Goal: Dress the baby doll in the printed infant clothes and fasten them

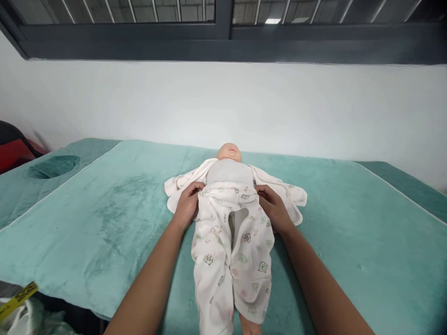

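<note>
A baby doll lies on its back on a teal blanket, head toward the wall. It wears white printed trousers and an open white jacket spread under its grey torso. My left hand grips the waistband of the trousers at the doll's left-side hip as I see it. My right hand grips the waistband on the other side. Both hands have their fingers curled on the cloth. One bare doll foot pokes out at the bottom.
The blanket covers a padded table with a round face hole at the far left. A white wall and a dark window frame stand behind. A red and black object sits at the left edge; a yellow tape lies at bottom left.
</note>
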### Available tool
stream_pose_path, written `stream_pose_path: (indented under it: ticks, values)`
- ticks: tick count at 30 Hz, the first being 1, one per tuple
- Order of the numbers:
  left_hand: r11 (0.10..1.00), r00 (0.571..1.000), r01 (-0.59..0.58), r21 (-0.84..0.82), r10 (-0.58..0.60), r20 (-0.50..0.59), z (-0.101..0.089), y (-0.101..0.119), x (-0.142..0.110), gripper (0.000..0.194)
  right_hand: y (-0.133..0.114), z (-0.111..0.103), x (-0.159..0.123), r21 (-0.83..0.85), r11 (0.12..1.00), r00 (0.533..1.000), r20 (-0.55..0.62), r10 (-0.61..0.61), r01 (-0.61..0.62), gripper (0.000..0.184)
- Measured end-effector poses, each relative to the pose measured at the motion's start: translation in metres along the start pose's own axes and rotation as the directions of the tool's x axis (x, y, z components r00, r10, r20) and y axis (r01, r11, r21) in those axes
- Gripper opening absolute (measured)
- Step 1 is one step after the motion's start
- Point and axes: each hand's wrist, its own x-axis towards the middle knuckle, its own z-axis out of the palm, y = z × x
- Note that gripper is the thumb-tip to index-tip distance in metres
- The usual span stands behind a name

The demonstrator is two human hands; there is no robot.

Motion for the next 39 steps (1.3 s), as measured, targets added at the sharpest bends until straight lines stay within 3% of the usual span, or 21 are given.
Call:
stream_pose_path:
  ticks: [3,5,11,14,16,19,23,26,30,35,39]
  values:
    - [0.989,0.992,-0.129,0.079,0.128,0.018,-0.003,-0.002,0.004,0.007,0.001,0.0,0.002,-0.15,0.976,0.986,-0.039,-0.165,0.157,0.011]
    - [0.978,0.989,-0.143,0.151,0.137,0.05,-0.004,-0.002,0.006,0.011,0.003,-0.001,0.004,-0.179,0.965,0.98,-0.023,-0.198,0.191,0.014]
    - [0.957,0.959,-0.125,0.261,0.049,0.28,-0.012,0.012,0.007,0.017,-0.006,-0.007,0.01,-0.165,0.97,0.973,0.175,-0.151,0.18,0.014]
    - [0.941,0.944,-0.118,0.318,0.007,0.329,-0.012,0.022,0.008,0.023,-0.016,-0.006,0.013,-0.175,0.975,0.964,0.25,-0.09,0.136,0.02]
    - [0.918,0.958,-0.113,0.38,-0.001,0.286,-0.008,0.026,0.011,0.025,-0.02,-0.005,0.016,-0.238,0.962,0.969,0.234,-0.08,0.137,0.023]
    - [0.83,0.994,-0.103,0.548,0.065,0.088,0.001,0.027,0.022,0.024,-0.02,-0.004,0.026,-0.34,0.923,0.972,0.204,-0.115,0.18,0.022]
    - [0.701,0.986,-0.072,0.71,0.157,-0.055,0.013,0.021,0.045,0.021,-0.015,-0.004,0.052,-0.526,0.839,0.99,0.091,-0.109,0.141,0.018]
    - [0.694,0.983,-0.023,0.72,0.149,-0.112,0.019,0.015,0.056,0.019,-0.008,0.001,0.07,-0.563,0.826,0.997,-0.032,-0.066,0.037,0.019]
    - [0.755,0.973,-0.012,0.656,0.162,-0.167,0.024,0.005,0.054,0.019,0.003,0.012,0.075,-0.514,0.855,0.988,-0.151,-0.016,-0.065,0.019]
    - [0.724,0.964,-0.184,0.665,0.266,-0.022,0.021,-0.002,0.05,0.02,0.007,0.016,0.067,-0.443,0.894,0.983,-0.129,-0.13,0.06,0.018]
    - [0.572,0.889,-0.405,0.713,0.43,0.16,0.014,-0.002,0.055,0.019,-0.001,0.009,0.066,-0.449,0.842,0.946,0.027,-0.323,0.3,0.013]
